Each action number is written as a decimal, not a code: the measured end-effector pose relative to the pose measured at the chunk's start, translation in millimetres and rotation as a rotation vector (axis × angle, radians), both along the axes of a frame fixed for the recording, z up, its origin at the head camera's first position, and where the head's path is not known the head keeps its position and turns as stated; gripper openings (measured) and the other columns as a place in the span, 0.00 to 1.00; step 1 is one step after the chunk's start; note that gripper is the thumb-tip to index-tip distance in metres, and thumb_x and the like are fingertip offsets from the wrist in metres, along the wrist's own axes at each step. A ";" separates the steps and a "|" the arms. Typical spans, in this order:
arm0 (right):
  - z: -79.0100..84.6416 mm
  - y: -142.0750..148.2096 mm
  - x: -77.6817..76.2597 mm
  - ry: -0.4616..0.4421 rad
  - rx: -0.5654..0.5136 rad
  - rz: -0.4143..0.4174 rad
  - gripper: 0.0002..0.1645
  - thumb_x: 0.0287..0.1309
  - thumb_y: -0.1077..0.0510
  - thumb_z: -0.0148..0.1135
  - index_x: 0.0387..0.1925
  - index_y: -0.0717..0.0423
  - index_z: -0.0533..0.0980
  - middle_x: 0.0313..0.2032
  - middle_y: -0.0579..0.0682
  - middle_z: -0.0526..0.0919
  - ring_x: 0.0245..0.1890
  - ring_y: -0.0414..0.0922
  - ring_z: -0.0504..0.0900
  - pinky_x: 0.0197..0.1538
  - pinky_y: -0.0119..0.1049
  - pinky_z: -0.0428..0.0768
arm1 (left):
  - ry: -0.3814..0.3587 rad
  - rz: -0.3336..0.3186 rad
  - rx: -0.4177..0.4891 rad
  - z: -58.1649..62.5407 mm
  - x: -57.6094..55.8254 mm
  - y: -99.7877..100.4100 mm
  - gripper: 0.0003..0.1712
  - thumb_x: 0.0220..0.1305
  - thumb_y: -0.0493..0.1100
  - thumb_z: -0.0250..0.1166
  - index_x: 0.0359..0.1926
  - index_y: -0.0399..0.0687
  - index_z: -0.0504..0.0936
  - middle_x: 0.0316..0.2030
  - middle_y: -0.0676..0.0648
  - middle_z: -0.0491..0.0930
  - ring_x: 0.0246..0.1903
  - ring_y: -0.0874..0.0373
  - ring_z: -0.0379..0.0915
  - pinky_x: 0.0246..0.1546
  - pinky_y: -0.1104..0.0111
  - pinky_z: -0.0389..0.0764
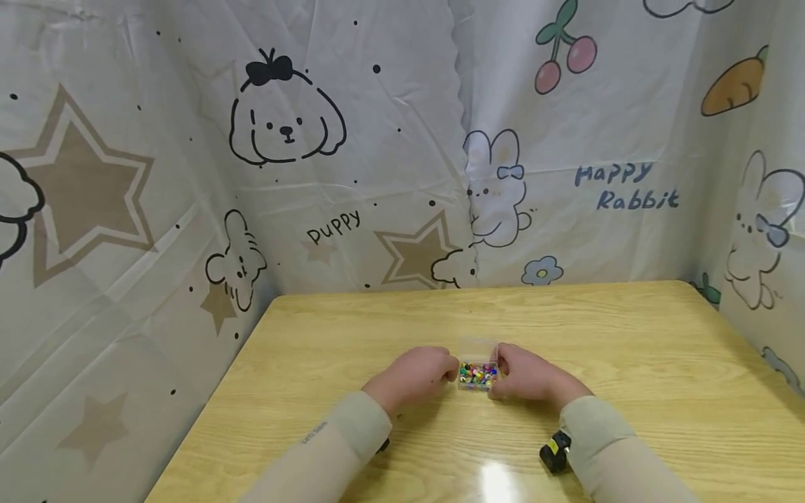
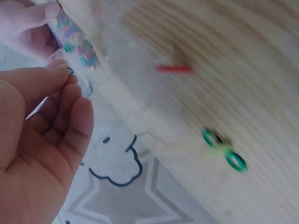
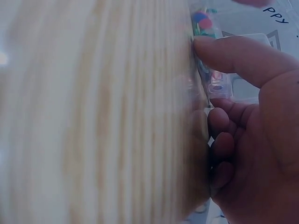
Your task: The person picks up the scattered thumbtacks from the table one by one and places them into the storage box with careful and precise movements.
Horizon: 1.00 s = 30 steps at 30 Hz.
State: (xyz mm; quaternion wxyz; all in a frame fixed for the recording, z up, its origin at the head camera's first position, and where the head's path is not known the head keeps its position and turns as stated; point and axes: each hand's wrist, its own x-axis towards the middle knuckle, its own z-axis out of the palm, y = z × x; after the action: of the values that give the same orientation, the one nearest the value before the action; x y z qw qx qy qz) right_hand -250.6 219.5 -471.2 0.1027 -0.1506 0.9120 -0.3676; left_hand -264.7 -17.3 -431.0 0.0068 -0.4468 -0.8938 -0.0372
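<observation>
A small clear plastic box (image 1: 473, 388) of colourful thumbtacks (image 1: 478, 374) stands on the table with its clear lid (image 1: 478, 347) raised at the back. My right hand (image 1: 528, 374) holds the box at its right side, thumb along the near wall in the right wrist view. At the box's left side, my left hand (image 1: 415, 374) has thumb and forefinger pinched together. A tiny dark green bit, apparently a thumbtack (image 2: 70, 70), shows between those fingertips. Loose green thumbtacks (image 2: 236, 161) and a thin red piece (image 2: 174, 69) lie on the wood near the left hand.
The wooden table (image 1: 352, 318) reaches back to a white printed curtain (image 1: 402, 175), which also hangs along the left and right sides. A small black device (image 1: 555, 452) with a yellow label sits at the right sleeve.
</observation>
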 end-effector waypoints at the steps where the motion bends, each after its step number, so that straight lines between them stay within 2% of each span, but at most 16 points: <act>1: 0.1 -0.8 0.3 0.002 0.001 0.001 0.26 0.37 0.55 0.74 0.36 0.55 0.67 0.26 0.49 0.69 0.26 0.43 0.68 0.30 0.39 0.66 | 0.020 -0.012 0.003 -1.1 -0.3 3.5 0.09 0.64 0.35 0.59 0.31 0.53 0.81 0.26 0.58 0.72 0.25 0.68 0.64 0.28 0.75 0.72; 4: 0.9 -2.9 0.6 0.001 0.003 0.001 0.26 0.37 0.55 0.74 0.36 0.55 0.68 0.26 0.49 0.70 0.26 0.43 0.68 0.30 0.39 0.67 | 0.052 -0.033 0.001 -3.3 -1.2 13.7 0.09 0.65 0.36 0.60 0.29 0.54 0.80 0.24 0.59 0.70 0.23 0.68 0.63 0.26 0.77 0.70; 7: 2.1 -4.4 0.4 -0.007 0.015 0.001 0.26 0.38 0.55 0.74 0.36 0.55 0.68 0.26 0.49 0.69 0.26 0.43 0.68 0.30 0.39 0.66 | 0.052 -0.043 -0.017 -5.0 -2.1 21.2 0.10 0.65 0.37 0.60 0.27 0.54 0.79 0.23 0.58 0.69 0.22 0.66 0.62 0.23 0.76 0.68; 14: 5.0 -5.8 -2.0 0.019 0.031 0.026 0.26 0.39 0.55 0.74 0.37 0.55 0.67 0.25 0.49 0.68 0.25 0.43 0.67 0.30 0.40 0.66 | 0.061 -0.056 -0.059 -3.1 -3.2 29.1 0.11 0.65 0.34 0.59 0.29 0.53 0.81 0.24 0.57 0.69 0.22 0.67 0.62 0.25 0.77 0.68; 19: 4.3 -7.2 -4.3 0.021 0.019 0.035 0.26 0.38 0.56 0.75 0.37 0.56 0.67 0.25 0.49 0.68 0.25 0.44 0.67 0.30 0.40 0.66 | 0.104 -0.064 -0.101 -6.0 -5.4 30.1 0.12 0.63 0.33 0.59 0.27 0.54 0.80 0.22 0.57 0.68 0.22 0.66 0.60 0.23 0.76 0.67; 24: 1.4 -7.7 -3.9 0.018 0.015 0.045 0.26 0.38 0.56 0.74 0.35 0.56 0.68 0.25 0.49 0.68 0.26 0.44 0.67 0.30 0.40 0.66 | 0.058 -0.041 -0.105 -8.2 -4.7 28.3 0.10 0.66 0.35 0.58 0.31 0.55 0.79 0.24 0.58 0.70 0.23 0.66 0.62 0.26 0.75 0.69; 30: -1.7 -9.7 -2.3 0.004 0.009 0.032 0.26 0.38 0.55 0.74 0.36 0.55 0.68 0.26 0.50 0.69 0.27 0.44 0.68 0.30 0.40 0.66 | 0.035 -0.029 -0.041 -3.5 -2.0 14.7 0.07 0.64 0.37 0.61 0.36 0.56 0.81 0.29 0.58 0.76 0.26 0.69 0.66 0.29 0.76 0.73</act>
State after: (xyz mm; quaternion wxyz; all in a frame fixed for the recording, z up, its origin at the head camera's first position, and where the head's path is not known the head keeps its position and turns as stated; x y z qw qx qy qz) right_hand -252.9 209.7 -472.9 0.1073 -0.1654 0.9113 -0.3614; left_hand -266.7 -2.6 -434.6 0.0129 -0.4603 -0.8876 -0.0112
